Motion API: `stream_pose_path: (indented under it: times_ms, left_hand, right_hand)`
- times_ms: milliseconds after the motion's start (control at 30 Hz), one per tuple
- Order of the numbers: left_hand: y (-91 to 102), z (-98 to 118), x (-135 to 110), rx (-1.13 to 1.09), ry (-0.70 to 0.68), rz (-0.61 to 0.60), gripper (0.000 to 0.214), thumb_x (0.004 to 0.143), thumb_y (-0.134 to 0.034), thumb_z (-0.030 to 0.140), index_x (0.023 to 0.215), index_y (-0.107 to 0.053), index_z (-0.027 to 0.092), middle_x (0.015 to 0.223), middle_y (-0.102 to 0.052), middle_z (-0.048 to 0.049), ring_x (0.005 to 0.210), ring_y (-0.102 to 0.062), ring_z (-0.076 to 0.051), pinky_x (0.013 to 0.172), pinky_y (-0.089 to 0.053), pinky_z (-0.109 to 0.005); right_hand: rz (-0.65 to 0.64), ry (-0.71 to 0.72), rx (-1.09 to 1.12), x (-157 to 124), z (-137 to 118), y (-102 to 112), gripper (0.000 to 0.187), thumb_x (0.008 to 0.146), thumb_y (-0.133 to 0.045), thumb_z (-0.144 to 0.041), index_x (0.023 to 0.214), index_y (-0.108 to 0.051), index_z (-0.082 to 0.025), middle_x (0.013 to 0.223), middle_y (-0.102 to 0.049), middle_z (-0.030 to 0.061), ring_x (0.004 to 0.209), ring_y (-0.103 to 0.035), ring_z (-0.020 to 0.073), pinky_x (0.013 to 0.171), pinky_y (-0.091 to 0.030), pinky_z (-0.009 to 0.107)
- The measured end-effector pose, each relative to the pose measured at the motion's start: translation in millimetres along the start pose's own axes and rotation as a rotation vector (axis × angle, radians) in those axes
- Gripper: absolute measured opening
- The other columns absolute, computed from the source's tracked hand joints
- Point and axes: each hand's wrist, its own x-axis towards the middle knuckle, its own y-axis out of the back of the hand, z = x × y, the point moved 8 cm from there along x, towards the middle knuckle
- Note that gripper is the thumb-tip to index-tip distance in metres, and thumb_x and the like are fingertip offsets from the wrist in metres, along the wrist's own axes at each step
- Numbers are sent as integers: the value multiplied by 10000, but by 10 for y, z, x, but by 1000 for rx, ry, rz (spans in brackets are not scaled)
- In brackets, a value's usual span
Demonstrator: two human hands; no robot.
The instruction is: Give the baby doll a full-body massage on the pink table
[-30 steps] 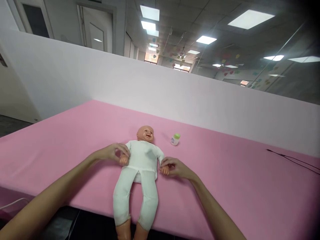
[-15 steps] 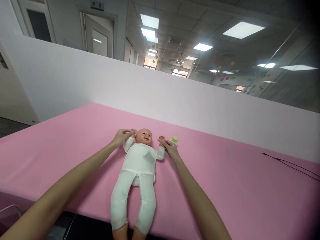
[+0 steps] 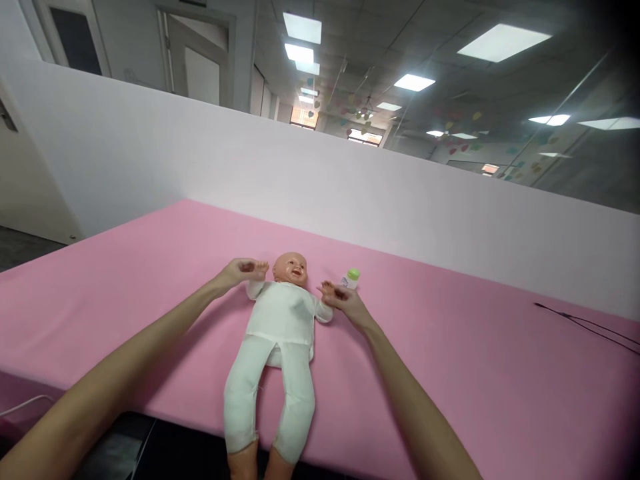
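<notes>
Baby doll (image 3: 290, 269) is lying face-up on a pink-covered table (image 3: 450, 400), its head pointing away from the person and its body running straight toward the near edge. Its white bodysuit (image 3: 280, 317) is covering the torso and most of the legs, while its bare plastic shins are reaching over that near edge. Wide pink stretches are opening on both sides, with more room on the right, where a thin black cable (image 3: 575, 323) is lying well apart from the doll. A white wall panel (image 3: 350, 187) is closing off the far side, beyond the doll's head. The left hand (image 3: 243, 271) is curling just above the doll's right sleeve, beside its head, and the right hand (image 3: 345, 300) is curling at the doll's left sleeve. Both sets of fingers are bending inward, but I cannot tell whether either is pinching a doll's hand. A small upright bottle with a green cap (image 3: 351, 279) is standing just beyond the right hand.
</notes>
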Motion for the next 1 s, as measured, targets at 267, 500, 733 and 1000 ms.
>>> stream_pose_path:
  times_ms: [267,500,733,1000]
  left_hand:
    - [-243,-39,-925,271,-243,-447,226,785,-830,297,1005,-827,246,1127,-743,-111,1175,-622,-274,1040,-471,-412]
    - [12,-1,-268,5,-5,-2,369,746,-840,481,916,-774,161,900,-741,-85,852,-670,-223,777,-517,-324]
    - [108,-582,389,34,499,430,428,655,-857,530,648,-617,176,582,-630,-47,599,-606,-200,549,-440,-301]
    - [100,-396,294,-4,377,271,438,702,-821,571,730,-666,161,711,-680,-72,705,-643,-214,624,-467,-300]
  right_hand:
    - [-431,143,-373,-866,12,-415,201,846,-779,-387,1015,-830,-291,1132,-694,85,1099,-614,258,957,-502,390]
    - [102,39,-14,-157,18,113,493,707,-867,-458,1119,-767,-208,1094,-758,97,963,-676,250,827,-541,362]
    - [381,-253,66,503,503,163,242,695,-825,-385,717,-758,-153,835,-789,140,883,-727,276,745,-585,336]
    - [259,-172,46,323,294,185,384,725,-833,-454,936,-797,-135,986,-791,119,959,-706,269,796,-567,337]
